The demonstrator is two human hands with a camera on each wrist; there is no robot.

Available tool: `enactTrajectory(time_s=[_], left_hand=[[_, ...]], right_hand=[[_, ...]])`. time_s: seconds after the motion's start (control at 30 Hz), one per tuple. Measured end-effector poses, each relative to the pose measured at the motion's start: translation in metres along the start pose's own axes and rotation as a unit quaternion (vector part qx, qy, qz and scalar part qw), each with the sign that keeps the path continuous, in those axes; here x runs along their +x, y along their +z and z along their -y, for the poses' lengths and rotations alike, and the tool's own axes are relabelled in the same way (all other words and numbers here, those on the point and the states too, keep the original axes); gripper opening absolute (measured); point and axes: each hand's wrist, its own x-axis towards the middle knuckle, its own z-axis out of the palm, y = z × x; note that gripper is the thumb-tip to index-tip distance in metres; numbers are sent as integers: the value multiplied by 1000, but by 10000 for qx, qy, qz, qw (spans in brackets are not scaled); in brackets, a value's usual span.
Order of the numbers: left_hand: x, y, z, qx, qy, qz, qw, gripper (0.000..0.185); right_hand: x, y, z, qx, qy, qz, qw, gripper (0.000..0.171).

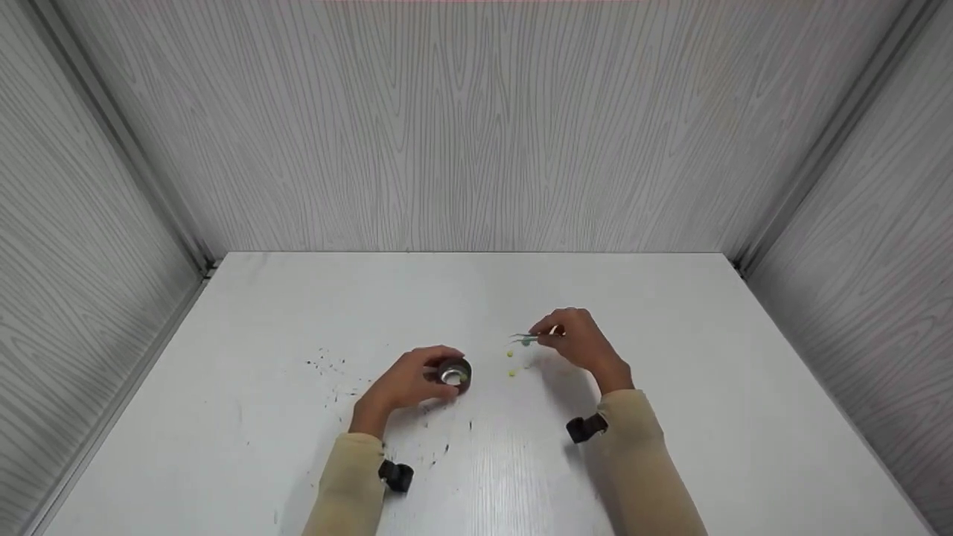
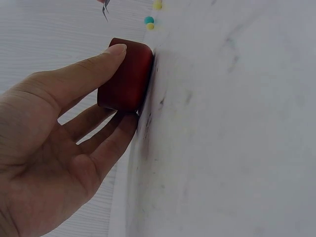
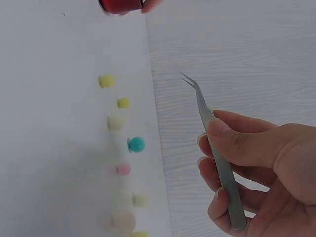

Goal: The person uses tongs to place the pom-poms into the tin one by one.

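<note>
From the head view we see our left hand (image 1: pixel 408 385) gripping a small red cup (image 1: pixel 454 371) on the white table (image 1: pixel 670 417), our right hand (image 1: pixel 581 344) beside it. At the left wrist, thumb and fingers clasp the cup's side. At the right wrist, we pinch metal tweezers (image 3: pixel 212 143) above a row of small coloured balls (image 3: pixel 136 144).
</note>
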Motion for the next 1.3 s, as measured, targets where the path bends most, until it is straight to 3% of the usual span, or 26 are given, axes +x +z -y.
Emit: enactTrajectory(time_s=[0.43, 0.93, 1.3], left_hand=[[1, 0, 3, -23, 93, 92, 9999, 56], [2, -1, 5, 55, 104, 46, 9999, 55], [2, -1, 4, -89, 75, 78, 9999, 56]], right_hand=[[1, 1, -23, -529, 405, -259, 9974, 21], [5, 7, -36, -411, 495, -411, 9971, 21], [4, 10, -38, -255, 888, -337, 9952, 19]])
